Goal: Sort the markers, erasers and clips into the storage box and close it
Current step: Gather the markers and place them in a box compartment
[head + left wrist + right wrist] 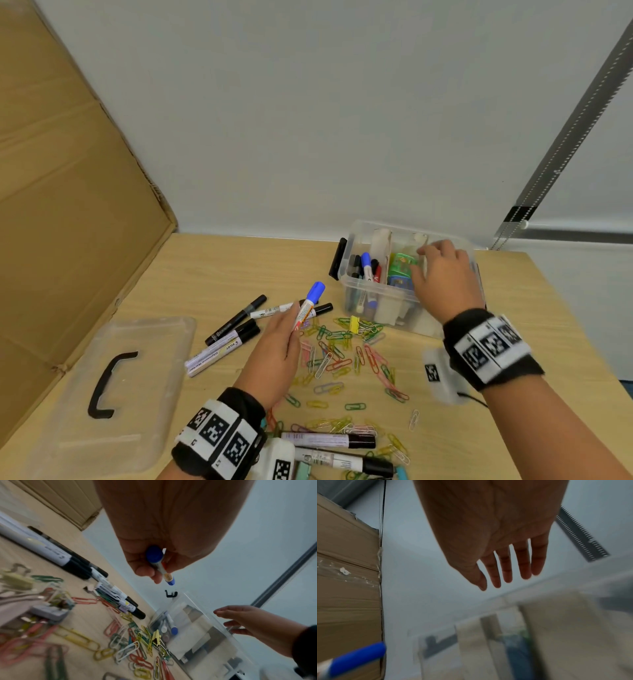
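My left hand pinches a white marker with a blue cap, held above the table, cap pointing toward the box; the left wrist view shows the same marker between thumb and fingers. The clear storage box stands open at the back right, with markers in its left section and green and blue erasers in the middle. My right hand hovers over the box, fingers straight and spread, holding nothing. Several coloured paper clips and a yellow binder clip lie on the table.
The clear lid with a black handle lies flat at the front left. Several black-capped markers lie left of my left hand, more by my left wrist. A cardboard sheet leans along the left. A wall runs behind the table.
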The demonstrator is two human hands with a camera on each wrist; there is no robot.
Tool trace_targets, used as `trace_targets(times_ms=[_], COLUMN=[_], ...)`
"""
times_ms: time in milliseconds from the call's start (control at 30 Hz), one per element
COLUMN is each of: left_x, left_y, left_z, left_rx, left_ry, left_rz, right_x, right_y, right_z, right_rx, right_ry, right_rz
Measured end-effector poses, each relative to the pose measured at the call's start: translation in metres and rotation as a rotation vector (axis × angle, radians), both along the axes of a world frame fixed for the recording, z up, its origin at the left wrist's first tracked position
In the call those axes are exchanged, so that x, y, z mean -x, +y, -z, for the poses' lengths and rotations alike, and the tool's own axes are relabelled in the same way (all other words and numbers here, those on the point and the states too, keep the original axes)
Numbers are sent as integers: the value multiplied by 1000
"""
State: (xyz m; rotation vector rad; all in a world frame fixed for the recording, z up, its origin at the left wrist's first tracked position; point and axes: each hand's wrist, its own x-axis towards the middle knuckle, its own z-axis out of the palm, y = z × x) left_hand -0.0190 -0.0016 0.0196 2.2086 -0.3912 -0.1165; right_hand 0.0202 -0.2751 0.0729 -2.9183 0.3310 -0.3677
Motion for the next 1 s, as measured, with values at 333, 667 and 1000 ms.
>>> trace_targets(times_ms=[333, 667, 1000], left_x=[-63, -106, -84], left_y=[-102, -166, -110], left_z=[-54, -42, -46], left_rx=[-576, -759, -280], left_ry=[-402, -75, -230], left_rz=[-23, 95, 59], right_x=[34, 39, 41], right_y=[-26, -23, -24], right_z=[64, 62, 65], right_rx=[-33, -35, -43], right_ry=[-63, -88, -105], right_rz=[146, 127, 101])
